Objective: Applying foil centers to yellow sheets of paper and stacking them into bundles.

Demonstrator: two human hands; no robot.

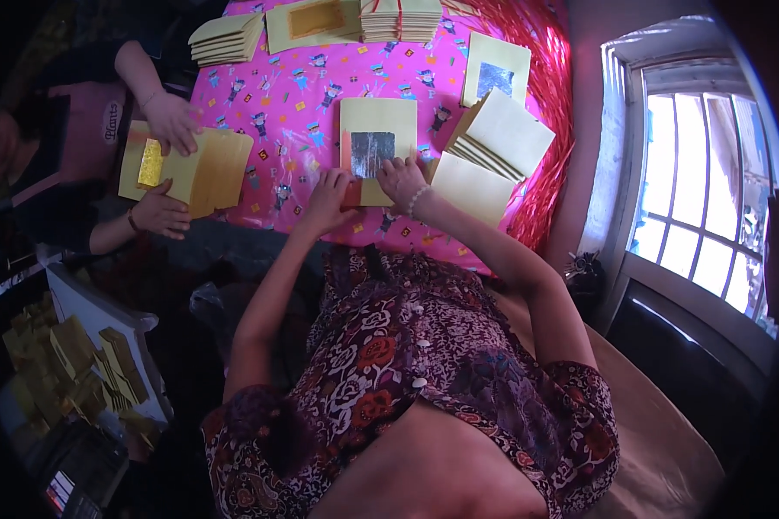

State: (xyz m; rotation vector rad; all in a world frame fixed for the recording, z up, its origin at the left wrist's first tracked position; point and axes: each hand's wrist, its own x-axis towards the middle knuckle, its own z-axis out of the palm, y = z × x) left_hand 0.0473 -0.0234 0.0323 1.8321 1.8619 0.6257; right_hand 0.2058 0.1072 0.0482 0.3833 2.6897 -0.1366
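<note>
A stack of pale yellow joss paper (378,115) lies in front of me, with a silver foil square (373,151) and an orange-red strip along its left side. My left hand (327,203) is closed at the lower left corner, its bent fingertips gripping the edge. Across the lower right part of the sheets rests my right hand (402,185), fingers curled and closed on the paper beside the foil. A beaded bracelet circles my right wrist. The undersides of both hands are hidden.
The table has a pink patterned cover (303,95). Folded yellow bundles (502,138) lie at right, beside red plastic strands (550,112). More stacks (227,39) line the far edge. At left, a co-worker's hands (171,121) rest on gold-foil joss paper (221,164). A white bin (143,346) holds yellow bundles.
</note>
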